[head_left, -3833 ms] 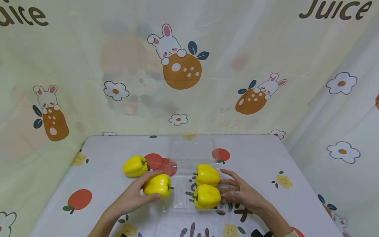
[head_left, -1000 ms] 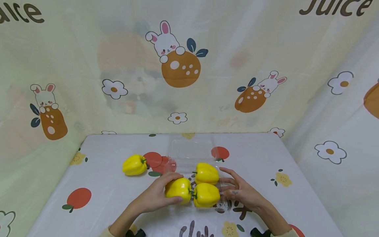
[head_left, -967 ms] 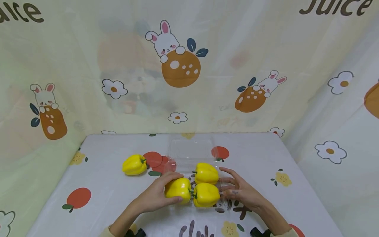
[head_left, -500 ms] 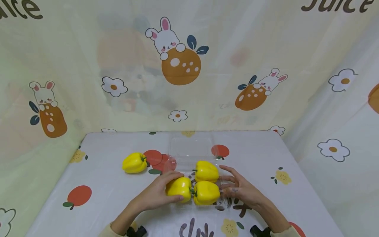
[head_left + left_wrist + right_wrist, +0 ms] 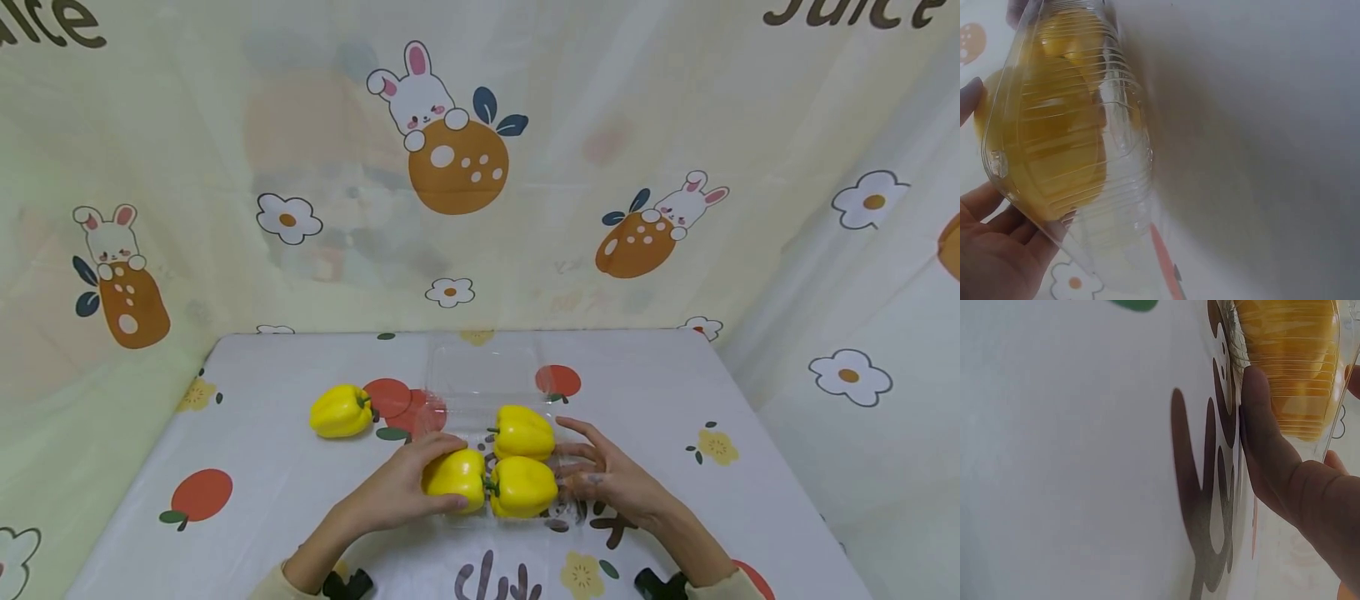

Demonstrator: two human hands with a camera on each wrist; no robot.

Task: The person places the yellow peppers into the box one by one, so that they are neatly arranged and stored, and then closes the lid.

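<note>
We see our left hand (image 5: pixel 397 496) curled around a yellow pepper (image 5: pixel 453 478), with the fingers over its far side and the thumb at its near side, so it grips this pepper. The pepper sits in the near left part of a clear plastic tray (image 5: pixel 450 417) that lies on the table (image 5: pixel 262 467), in the middle of it. Just to the right of it, touching it, lies a second yellow pepper (image 5: pixel 523 487), and behind that one a third pepper (image 5: pixel 523 432) lies in the far right part of the tray. Our right hand (image 5: pixel 611 483) is at the right side of the tray with its fingers spread and almost straight; it grips nothing, and in the right wrist view one finger (image 5: pixel 1266 444) presses flat against the ribbed wall of the tray (image 5: pixel 1285 362). In the left wrist view we see the pepper (image 5: pixel 1054 144) through the ribbed plastic and our fingers (image 5: pixel 997 250) below it. A fourth yellow pepper (image 5: pixel 341 411) lies on the table to the left, well apart from the tray. The open lid (image 5: pixel 483 375) of the tray lies flat on the far side. The tablecloth has printed red fruits and flowers.
</note>
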